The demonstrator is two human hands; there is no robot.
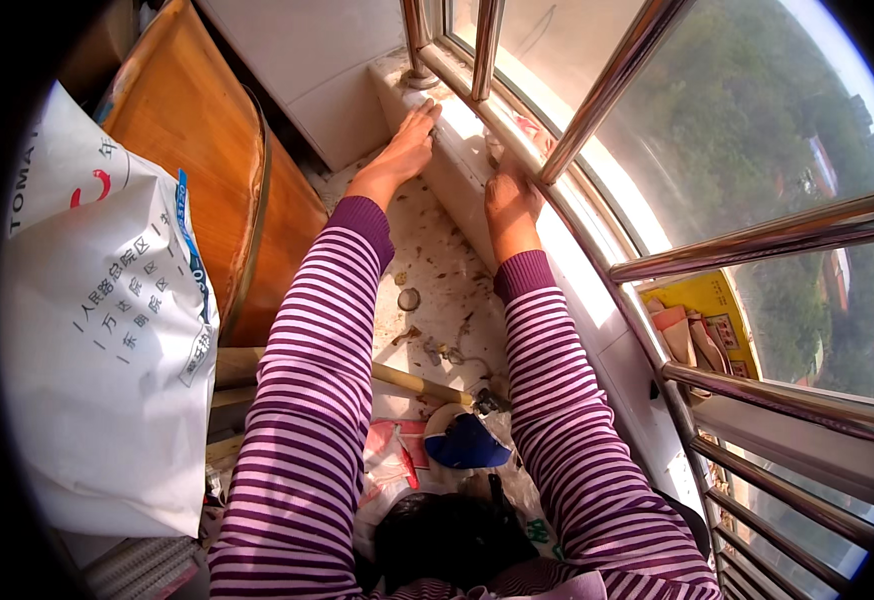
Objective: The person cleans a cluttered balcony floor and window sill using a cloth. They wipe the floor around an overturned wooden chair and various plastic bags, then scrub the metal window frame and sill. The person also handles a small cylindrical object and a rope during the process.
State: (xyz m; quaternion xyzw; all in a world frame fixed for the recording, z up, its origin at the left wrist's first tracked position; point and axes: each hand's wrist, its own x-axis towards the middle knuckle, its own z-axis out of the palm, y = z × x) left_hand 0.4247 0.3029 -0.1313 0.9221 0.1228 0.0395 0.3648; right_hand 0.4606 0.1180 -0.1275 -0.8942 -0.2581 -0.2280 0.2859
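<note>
My left hand (405,146) rests its fingers on the inner edge of a white tiled ledge (455,161), just below the foot of a metal rail post. Nothing shows in it. Farther right, my right hand (510,196) reaches onto the same ledge, beneath the lower metal rail (515,139). It grips a crumpled pink and white cloth (530,133), partly hidden behind the rail and the fingers. Sunlight falls across the ledge beside both hands. Below them lies a dirty tiled floor (425,232) strewn with brown bits.
Metal bars (767,229) curve along the window at right. An orange-brown wooden panel (189,142) and a white plastic bag (114,360) with printing crowd the left. A wooden pole (422,380), a blue and white object (467,441) and a round drain (408,299) are on the floor.
</note>
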